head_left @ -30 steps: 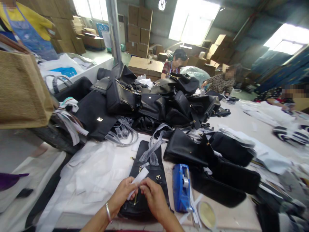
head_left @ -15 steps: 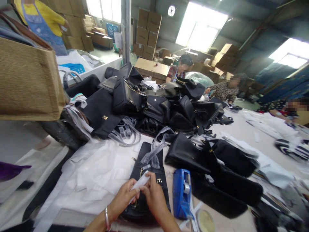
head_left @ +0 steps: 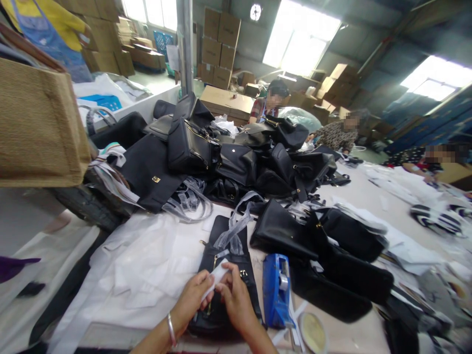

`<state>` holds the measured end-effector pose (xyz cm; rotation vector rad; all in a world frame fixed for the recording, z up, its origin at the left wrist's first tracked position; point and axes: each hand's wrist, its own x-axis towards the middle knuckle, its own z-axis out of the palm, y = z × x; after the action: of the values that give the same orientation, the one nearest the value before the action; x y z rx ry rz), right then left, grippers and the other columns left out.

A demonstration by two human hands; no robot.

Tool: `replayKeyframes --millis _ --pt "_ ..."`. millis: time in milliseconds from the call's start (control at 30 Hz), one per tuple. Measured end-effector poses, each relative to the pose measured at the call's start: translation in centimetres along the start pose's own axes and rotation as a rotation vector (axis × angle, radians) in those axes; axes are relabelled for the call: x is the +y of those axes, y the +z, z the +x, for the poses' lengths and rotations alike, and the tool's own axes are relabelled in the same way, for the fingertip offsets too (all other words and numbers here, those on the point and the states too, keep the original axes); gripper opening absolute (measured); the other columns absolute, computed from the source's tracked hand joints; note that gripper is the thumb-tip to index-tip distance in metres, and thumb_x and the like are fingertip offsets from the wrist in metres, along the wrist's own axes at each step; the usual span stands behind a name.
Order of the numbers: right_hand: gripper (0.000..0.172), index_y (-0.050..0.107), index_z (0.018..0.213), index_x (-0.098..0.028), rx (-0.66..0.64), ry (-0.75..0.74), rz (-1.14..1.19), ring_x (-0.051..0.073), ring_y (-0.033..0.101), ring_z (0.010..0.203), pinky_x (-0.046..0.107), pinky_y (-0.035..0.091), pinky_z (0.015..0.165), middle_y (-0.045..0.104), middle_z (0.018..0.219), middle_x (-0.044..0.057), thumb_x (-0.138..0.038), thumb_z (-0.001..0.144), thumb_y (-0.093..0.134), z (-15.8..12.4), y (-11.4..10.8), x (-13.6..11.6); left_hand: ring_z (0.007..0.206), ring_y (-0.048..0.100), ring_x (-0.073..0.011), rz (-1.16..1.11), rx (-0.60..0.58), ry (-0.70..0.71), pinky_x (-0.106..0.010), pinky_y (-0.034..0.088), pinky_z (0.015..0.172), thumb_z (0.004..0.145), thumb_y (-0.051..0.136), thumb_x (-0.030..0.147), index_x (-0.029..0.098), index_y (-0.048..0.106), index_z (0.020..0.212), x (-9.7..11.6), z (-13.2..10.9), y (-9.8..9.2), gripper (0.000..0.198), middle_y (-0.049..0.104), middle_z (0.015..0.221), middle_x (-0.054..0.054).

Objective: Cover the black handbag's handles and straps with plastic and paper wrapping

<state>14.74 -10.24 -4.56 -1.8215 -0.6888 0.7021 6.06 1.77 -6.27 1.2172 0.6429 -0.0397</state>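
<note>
A narrow strip of white paper [head_left: 215,281] is pinched between my two hands over a black bag. My left hand [head_left: 197,293] grips its lower end, thumb on top. At the upper end, the fingers of my right hand [head_left: 233,290] close on the strip. Beneath them the black bag [head_left: 239,309] lies flat on the table, with gold zips and a gold buckle. Clear plastic wrap [head_left: 236,228] covers its straps at the top. My hands hide part of the bag's front.
A blue tape dispenser [head_left: 271,295] and a roll of tape [head_left: 313,332] stand right of the bag. White sheets [head_left: 147,265] lie to the left. Many black bags [head_left: 236,164] are heaped behind. A woven tan bag [head_left: 40,123] hangs at left. Co-workers [head_left: 337,132] sit across the table.
The camera view has shifted slightly, moving the surroundings left. Both hands keep their hold on the white paper strip, which has barely moved over the bag.
</note>
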Motion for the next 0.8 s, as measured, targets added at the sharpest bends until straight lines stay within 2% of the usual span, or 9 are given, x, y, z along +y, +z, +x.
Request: replayKeyframes --millis 133,267,433,533,600,700,733,800 --pt "0.039 0.041 0.124 -0.022 0.019 -0.059 -0.111 0.014 0.058 0.064 0.022 0.043 0.062 0.057 0.072 -0.004 -0.015 0.086 0.048 0.3 0.1 -0.2 0.041 0.035 -0.0055 -0.152 -0.119 -0.086 -0.017 0.024 0.041 0.084 0.051 0.057 0.018 0.046 0.077 0.5 0.2 -1.0 0.039 0.048 0.055 0.006" --pt "0.039 0.043 0.129 -0.023 -0.005 -0.163 -0.403 0.016 0.063 0.064 0.023 0.044 0.062 0.064 0.073 -0.001 -0.020 0.090 0.049 0.6 -0.2 0.0 0.040 0.033 -0.0059 -0.240 -0.231 -0.146 -0.018 0.026 0.040 0.085 0.052 0.054 0.017 0.051 0.083 0.9 0.3 -1.9 0.037 0.046 0.053 0.006" --pt "0.039 0.044 0.131 -0.021 -0.149 -0.430 -0.687 0.018 0.067 0.076 0.024 0.048 0.068 0.071 0.088 0.006 -0.017 0.093 0.045 1.0 -1.2 0.9 0.040 0.033 -0.0065 -0.219 -0.365 -0.222 -0.019 0.027 0.040 0.086 0.053 0.051 0.016 0.055 0.086 1.4 0.5 -2.7 0.035 0.046 0.052 0.005" --pt "0.037 0.046 0.130 -0.017 -0.203 -0.585 -0.895 0.019 0.065 0.067 0.026 0.049 0.064 0.069 0.078 0.008 -0.017 0.094 0.041 1.7 -2.0 1.3 0.041 0.035 -0.0067 -0.191 -0.404 -0.250 -0.020 0.030 0.041 0.086 0.053 0.052 0.016 0.055 0.085 1.4 0.7 -2.8 0.036 0.048 0.052 0.004" --pt "0.035 0.049 0.128 -0.019 -0.236 -0.653 -0.975 0.018 0.063 0.064 0.026 0.048 0.062 0.068 0.072 0.007 -0.017 0.094 0.040 2.3 -2.6 1.2 0.042 0.039 -0.0076 -0.171 -0.406 -0.254 -0.020 0.033 0.042 0.085 0.054 0.054 0.016 0.054 0.081 1.3 0.8 -2.7 0.038 0.051 0.054 0.002" --pt "0.035 0.048 0.128 -0.021 -0.247 -0.634 -0.993 0.019 0.063 0.066 0.026 0.048 0.062 0.068 0.074 0.006 -0.016 0.093 0.043 2.9 -4.1 0.9 0.044 0.043 -0.0087 -0.154 -0.378 -0.244 -0.021 0.035 0.043 0.082 0.057 0.056 0.016 0.052 0.076 1.2 0.7 -2.0 0.040 0.055 0.057 0.000" --pt "0.038 0.046 0.131 -0.021 -0.212 -0.582 -0.969 0.019 0.064 0.068 0.026 0.047 0.063 0.069 0.078 0.006 -0.017 0.093 0.044 3.0 -4.8 0.9 0.044 0.044 -0.0089 -0.151 -0.354 -0.236 -0.020 0.035 0.043 0.081 0.058 0.057 0.016 0.052 0.076 1.2 0.6 -1.8 0.041 0.056 0.057 0.000" --pt "0.042 0.039 0.136 -0.020 -0.063 -0.422 -0.862 0.019 0.065 0.073 0.026 0.047 0.065 0.069 0.086 0.007 -0.020 0.094 0.045 2.6 -6.7 1.2 0.044 0.045 -0.0090 -0.147 -0.286 -0.213 -0.020 0.036 0.043 0.081 0.057 0.057 0.016 0.053 0.076 1.1 0.3 -1.3 0.042 0.056 0.058 -0.001"
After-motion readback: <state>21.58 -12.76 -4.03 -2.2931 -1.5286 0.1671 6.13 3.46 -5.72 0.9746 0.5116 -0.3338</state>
